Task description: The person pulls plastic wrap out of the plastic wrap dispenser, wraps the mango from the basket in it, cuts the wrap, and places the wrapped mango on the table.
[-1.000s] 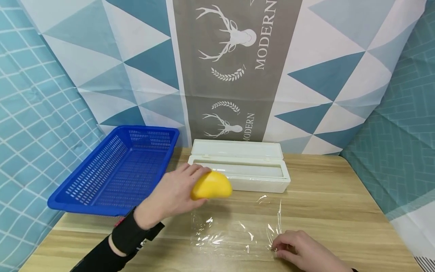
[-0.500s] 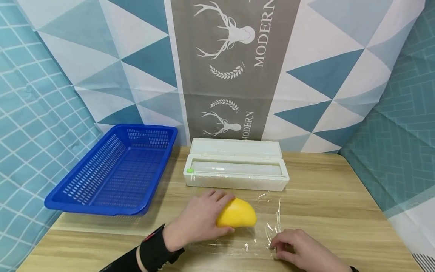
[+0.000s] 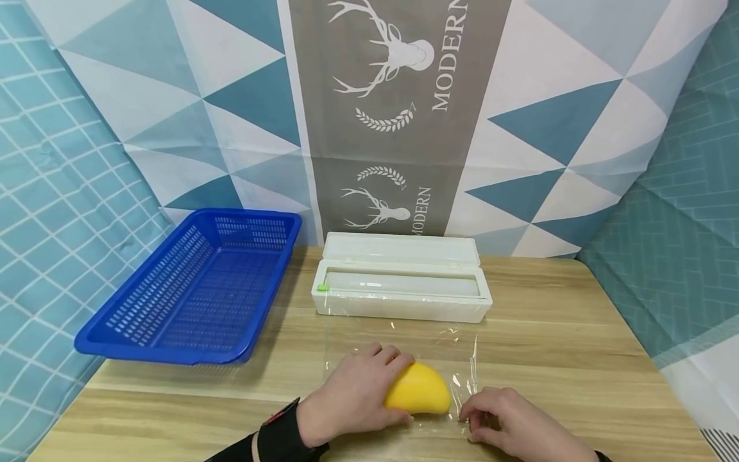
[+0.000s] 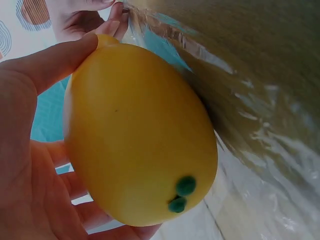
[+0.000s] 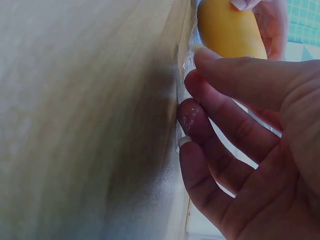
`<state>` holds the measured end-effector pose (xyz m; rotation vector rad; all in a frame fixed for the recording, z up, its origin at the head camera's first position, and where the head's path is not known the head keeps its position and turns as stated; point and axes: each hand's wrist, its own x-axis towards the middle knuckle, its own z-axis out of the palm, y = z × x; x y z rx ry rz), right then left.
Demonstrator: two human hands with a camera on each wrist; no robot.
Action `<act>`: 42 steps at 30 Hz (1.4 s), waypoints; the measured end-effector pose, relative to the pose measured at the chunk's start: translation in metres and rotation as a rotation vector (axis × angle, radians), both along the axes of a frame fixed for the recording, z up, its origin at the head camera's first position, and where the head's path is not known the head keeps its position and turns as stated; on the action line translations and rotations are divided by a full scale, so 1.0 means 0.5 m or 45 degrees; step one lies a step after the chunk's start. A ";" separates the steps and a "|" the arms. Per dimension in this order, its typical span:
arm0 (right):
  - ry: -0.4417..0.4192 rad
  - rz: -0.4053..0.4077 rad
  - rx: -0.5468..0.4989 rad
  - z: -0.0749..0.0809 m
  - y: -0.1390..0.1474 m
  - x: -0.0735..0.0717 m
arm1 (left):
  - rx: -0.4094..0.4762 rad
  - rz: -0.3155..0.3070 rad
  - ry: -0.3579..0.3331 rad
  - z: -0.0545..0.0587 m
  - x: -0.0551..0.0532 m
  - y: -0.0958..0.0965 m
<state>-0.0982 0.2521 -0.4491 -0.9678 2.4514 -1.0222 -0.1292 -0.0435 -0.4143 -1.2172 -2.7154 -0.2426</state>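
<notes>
My left hand (image 3: 360, 394) grips a smooth yellow toy mango (image 3: 421, 389) over the sheet of cling film (image 3: 398, 333). Its thumb and fingers wrap the mango (image 4: 142, 135), whose small green stem mark shows in the left wrist view. The clear sheet runs from the white film dispenser (image 3: 398, 308) toward me over the table. At the sheet's near right corner, my right hand (image 3: 510, 420) pinches the film edge with curled fingers. Film shows bunched at the right fingertips (image 5: 190, 112) in the right wrist view, close against the tabletop.
Behind the film, the dispenser's lid (image 3: 401, 250) is raised, a roll (image 3: 398, 283) lies inside and a green tab (image 3: 322, 288) sits at its left end. A blue plastic basket (image 3: 156, 355) stands at left. Patterned cloth (image 3: 381, 141) backs the wooden table (image 3: 548, 321).
My left hand has carried the mango from in front of the dispenser down and right onto the film, near the right hand. The right hand has stayed at the film's corner.
</notes>
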 end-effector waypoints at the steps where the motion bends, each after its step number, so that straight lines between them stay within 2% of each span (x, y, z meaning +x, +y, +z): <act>1: -0.001 0.002 -0.001 0.000 0.000 0.000 | -0.001 0.003 0.000 -0.001 0.001 0.001; 11: 0.014 0.015 0.052 0.003 0.005 -0.002 | -0.041 0.015 -0.007 -0.010 0.007 0.012; 14: 0.097 0.014 0.062 0.004 0.009 -0.001 | -0.057 0.033 0.000 -0.011 0.008 0.013; 19: 0.296 -0.023 0.105 0.003 0.012 0.000 | -0.082 0.043 0.005 -0.011 0.008 0.014; 25: 0.346 -0.131 0.182 0.002 0.007 -0.002 | -0.113 0.045 -0.026 -0.009 0.004 0.013; 31: 0.427 -0.096 0.152 0.007 0.000 -0.011 | -0.134 0.069 -0.067 -0.009 0.002 0.010; 35: 0.424 -0.053 0.160 0.019 -0.002 -0.016 | -0.134 0.067 -0.060 -0.009 0.004 0.010; 39: 0.349 -0.023 0.187 0.032 -0.002 -0.021 | -0.142 0.069 -0.058 -0.009 0.005 0.009; 42: 0.253 -0.003 0.244 0.038 -0.001 -0.025 | -0.143 0.069 -0.054 -0.009 0.005 0.009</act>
